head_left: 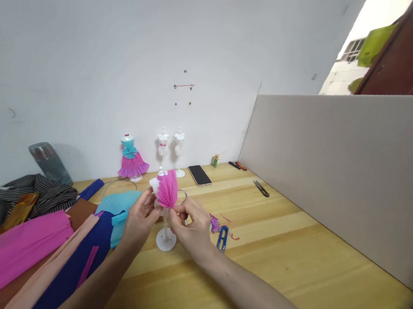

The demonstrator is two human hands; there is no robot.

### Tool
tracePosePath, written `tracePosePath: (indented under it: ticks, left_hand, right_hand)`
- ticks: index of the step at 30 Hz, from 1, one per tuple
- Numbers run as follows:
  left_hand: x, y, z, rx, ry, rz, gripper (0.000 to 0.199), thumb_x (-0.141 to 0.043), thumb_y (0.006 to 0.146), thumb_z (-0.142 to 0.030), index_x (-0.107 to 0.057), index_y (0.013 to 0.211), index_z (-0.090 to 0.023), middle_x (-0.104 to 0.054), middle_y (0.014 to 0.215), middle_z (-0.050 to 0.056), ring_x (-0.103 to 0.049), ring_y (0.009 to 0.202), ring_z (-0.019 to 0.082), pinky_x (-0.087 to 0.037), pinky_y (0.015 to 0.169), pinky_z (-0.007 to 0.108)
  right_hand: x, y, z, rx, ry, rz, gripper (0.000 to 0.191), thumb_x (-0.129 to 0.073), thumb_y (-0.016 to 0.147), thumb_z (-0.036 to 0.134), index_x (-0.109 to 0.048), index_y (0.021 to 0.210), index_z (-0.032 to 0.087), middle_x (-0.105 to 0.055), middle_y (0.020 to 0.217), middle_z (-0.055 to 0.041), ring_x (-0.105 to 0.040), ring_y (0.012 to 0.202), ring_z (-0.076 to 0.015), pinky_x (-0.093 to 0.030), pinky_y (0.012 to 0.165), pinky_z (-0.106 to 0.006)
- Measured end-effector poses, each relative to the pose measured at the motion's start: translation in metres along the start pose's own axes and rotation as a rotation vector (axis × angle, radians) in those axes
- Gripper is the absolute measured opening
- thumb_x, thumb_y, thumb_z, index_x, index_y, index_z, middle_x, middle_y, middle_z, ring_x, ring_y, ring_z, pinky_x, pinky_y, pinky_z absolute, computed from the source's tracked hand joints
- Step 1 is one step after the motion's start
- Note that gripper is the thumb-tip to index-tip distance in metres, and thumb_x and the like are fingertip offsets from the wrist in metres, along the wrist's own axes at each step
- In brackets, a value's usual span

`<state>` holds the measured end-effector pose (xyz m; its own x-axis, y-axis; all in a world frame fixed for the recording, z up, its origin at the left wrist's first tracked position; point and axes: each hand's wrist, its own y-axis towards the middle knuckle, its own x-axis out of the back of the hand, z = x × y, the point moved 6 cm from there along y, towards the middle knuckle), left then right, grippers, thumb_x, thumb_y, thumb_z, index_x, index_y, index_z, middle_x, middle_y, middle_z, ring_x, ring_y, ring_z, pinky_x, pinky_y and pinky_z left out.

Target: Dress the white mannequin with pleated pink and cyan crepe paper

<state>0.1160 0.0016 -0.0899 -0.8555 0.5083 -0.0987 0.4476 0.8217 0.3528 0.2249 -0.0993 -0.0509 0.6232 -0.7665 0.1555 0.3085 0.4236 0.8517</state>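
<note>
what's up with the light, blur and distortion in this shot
Head view: bright gap at upper right blown out; head view: soft shadow beside the grey bottle; head view: far right edge dark and smeared, partition looks slanted, probably wide-angle stretch

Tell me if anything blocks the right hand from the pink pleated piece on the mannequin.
Nothing visible does: the right hand already pinches the pink pleated piece at its gathered end. The left hand holds the small white mannequin from the other side.
</note>
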Motion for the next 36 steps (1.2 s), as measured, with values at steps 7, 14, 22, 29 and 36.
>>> tracePosePath:
  ticks: [7,14,22,29,36]
  left_hand:
    - [0.001,0.000,-0.001,-0.002,-0.005,-0.016,0.045,-0.069,0.074,-0.031,-0.056,0.113,-0.014,-0.066,0.116,0.013,-0.064,0.107,0.024,-0.051,0.089,0.032]
    - [0.002,0.001,-0.002,-0.029,0.006,-0.018,0.048,-0.069,0.073,-0.031,-0.057,0.116,-0.014,-0.065,0.120,0.014,-0.061,0.112,0.026,-0.049,0.095,0.035]
    - [0.000,0.000,-0.002,-0.028,0.006,-0.013,0.049,-0.070,0.072,-0.028,-0.057,0.118,-0.014,-0.064,0.120,0.014,-0.061,0.112,0.026,-0.049,0.094,0.036]
    - [-0.002,-0.003,-0.004,-0.041,0.008,-0.023,0.034,-0.066,0.076,-0.028,-0.059,0.107,-0.015,-0.067,0.112,0.011,-0.062,0.108,0.023,-0.050,0.091,0.033]
    - [-0.004,-0.006,-0.004,0.025,-0.024,-0.044,0.035,-0.070,0.071,-0.032,-0.062,0.100,-0.014,-0.070,0.100,0.009,-0.066,0.095,0.024,-0.054,0.082,0.033]
  right_hand:
    - [-0.004,-0.008,-0.026,-0.295,0.294,0.000,0.018,-0.056,0.082,0.019,-0.052,0.064,0.020,-0.049,0.061,0.0033,-0.048,0.059,-0.0124,-0.039,0.059,-0.026]
    - [-0.012,-0.016,-0.041,-0.348,0.292,0.045,0.014,-0.056,0.080,0.019,-0.054,0.066,0.020,-0.052,0.063,0.0026,-0.049,0.062,-0.0134,-0.039,0.060,-0.026]
    - [-0.013,-0.018,-0.036,-0.315,0.247,0.082,0.015,-0.056,0.081,0.019,-0.054,0.066,0.020,-0.053,0.065,0.0019,-0.051,0.065,-0.0144,-0.040,0.062,-0.027]
    - [-0.014,-0.014,-0.033,-0.307,0.222,0.082,0.015,-0.056,0.080,0.018,-0.053,0.065,0.020,-0.053,0.064,0.0020,-0.049,0.063,-0.0137,-0.040,0.062,-0.027]
    - [-0.014,-0.011,-0.032,-0.344,0.232,0.092,0.015,-0.056,0.078,0.018,-0.053,0.063,0.020,-0.053,0.063,0.0018,-0.049,0.062,-0.0138,-0.040,0.061,-0.027]
